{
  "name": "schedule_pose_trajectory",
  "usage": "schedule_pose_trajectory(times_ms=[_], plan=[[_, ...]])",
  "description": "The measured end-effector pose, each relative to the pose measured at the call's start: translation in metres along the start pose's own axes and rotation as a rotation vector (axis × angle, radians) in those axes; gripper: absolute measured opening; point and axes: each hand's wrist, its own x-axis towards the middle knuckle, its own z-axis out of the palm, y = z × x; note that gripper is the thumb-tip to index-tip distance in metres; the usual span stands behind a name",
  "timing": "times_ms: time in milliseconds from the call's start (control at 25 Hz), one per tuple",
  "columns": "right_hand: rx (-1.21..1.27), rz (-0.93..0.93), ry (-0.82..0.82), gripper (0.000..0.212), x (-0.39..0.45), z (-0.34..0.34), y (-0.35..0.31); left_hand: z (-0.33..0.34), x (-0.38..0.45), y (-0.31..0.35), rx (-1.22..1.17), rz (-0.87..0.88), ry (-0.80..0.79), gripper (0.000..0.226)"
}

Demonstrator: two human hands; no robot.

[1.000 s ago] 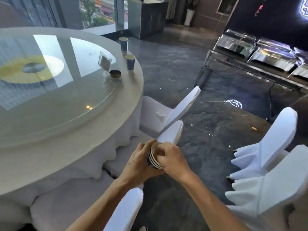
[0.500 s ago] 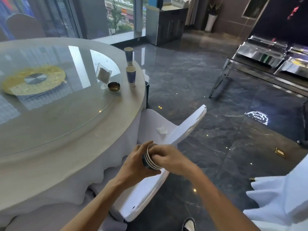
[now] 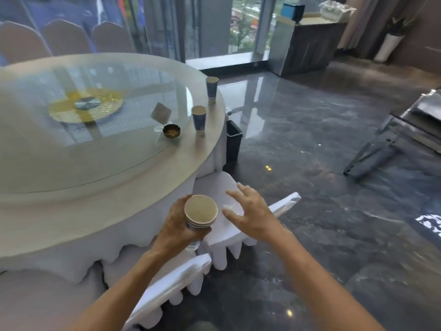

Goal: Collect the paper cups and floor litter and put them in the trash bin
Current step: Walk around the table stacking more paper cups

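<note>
Cups nested in a stack (image 3: 201,212) sit clamped in our left hand (image 3: 177,225), above a white chair (image 3: 229,225). Our right hand (image 3: 253,213) hovers beside them, fingers spread, empty. 2 more blue cups (image 3: 198,119) stand on the round worktop (image 3: 95,216), near a dark bin (image 3: 233,143) on the floor.

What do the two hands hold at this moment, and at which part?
The left hand holds a stack of paper cups, its fingers wrapped around the side wall just below the rims. The right hand is open and holds nothing.
</note>
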Motion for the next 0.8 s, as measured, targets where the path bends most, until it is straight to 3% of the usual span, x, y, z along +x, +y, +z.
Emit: schedule_pose_trajectory(times_ms=[360, 800], plan=[[-0.085, -0.029, -0.171, 0.076, 0.118, 0.001, 0.127, 0.099, 0.096, -0.018, -0.034, -0.056, 0.103, 0.102], [-0.287, -0.158, -0.442, 0.071, 0.242, 0.037, 0.223, 0.184, 0.185, -0.073, 0.015, -0.343, 0.195, 0.106]])
